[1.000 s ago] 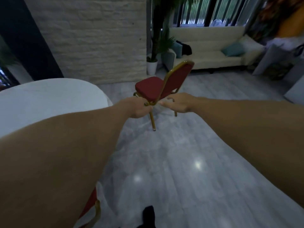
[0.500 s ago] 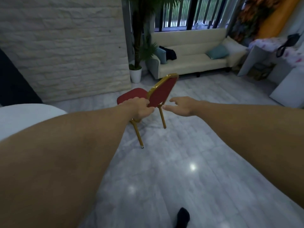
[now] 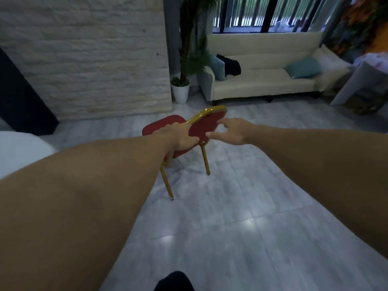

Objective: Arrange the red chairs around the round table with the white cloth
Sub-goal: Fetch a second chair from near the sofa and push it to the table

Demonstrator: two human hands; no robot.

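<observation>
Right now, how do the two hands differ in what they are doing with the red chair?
The left hand is closed around the left edge of the red chair backrest; the right hand is open, fingers spread, at the backrest's right edge without a closed grip. The left hand partly covers the seat; the right hand sits clear of it. Both reach out at backrest height.

Left hand (image 3: 182, 138) grips red chair (image 3: 206, 124); right hand (image 3: 232, 131) apparently open.
</observation>
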